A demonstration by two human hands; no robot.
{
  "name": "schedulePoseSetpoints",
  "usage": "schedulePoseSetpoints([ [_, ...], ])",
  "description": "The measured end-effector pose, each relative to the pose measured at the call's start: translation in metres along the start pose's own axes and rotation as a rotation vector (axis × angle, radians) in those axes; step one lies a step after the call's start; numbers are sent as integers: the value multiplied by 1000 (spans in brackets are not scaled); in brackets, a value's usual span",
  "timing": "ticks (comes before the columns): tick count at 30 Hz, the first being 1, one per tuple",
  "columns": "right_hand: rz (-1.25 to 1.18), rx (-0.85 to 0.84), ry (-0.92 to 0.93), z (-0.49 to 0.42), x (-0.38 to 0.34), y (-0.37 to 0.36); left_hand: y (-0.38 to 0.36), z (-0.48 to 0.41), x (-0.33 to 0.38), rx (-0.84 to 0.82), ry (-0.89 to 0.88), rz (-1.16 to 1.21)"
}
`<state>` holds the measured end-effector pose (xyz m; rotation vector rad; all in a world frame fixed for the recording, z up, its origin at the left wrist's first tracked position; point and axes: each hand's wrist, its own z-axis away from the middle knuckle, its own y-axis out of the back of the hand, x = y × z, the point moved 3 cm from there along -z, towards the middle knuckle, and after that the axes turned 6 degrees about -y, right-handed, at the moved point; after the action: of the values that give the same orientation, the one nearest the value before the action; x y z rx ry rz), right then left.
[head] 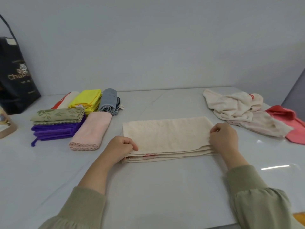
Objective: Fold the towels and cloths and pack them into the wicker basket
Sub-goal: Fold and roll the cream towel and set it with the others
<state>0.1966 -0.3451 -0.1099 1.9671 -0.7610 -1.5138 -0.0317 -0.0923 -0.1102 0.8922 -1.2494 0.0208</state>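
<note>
Cream towel (166, 134) folded in layers, flat at bench (148, 187) centre. Left hand (121, 147) pinches near-left corner; right hand (224, 135) pinches right edge. Folded stack (69, 116) left, unfolded pile (239, 109) right.

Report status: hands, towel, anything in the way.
Left hand, right hand pinch cream towel ends. Towel folded flat on table. Unfolded pile right, folded stack left, both clear.

One camera, worn on the person's head, looks forward and down across the white table (156, 187) to the grey wall (156, 47). It sits close. The left hand (121, 147) and right hand (224, 136), pinching the cream towel (165, 134), fall mid-frame, and the wide lens takes in the table from side to side.
</note>
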Motion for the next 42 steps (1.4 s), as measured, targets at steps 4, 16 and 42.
schedulePoseSetpoints([
  [4,-109,132,-40,9,0,13,-2,-1,-1,7,22,10],
  [16,740,-154,6,31,-6,5,6,5,-2,-205,-5,0],
  [42,590,-516,587,68,-80,-92,18,-30,-29,429,53,145],
])
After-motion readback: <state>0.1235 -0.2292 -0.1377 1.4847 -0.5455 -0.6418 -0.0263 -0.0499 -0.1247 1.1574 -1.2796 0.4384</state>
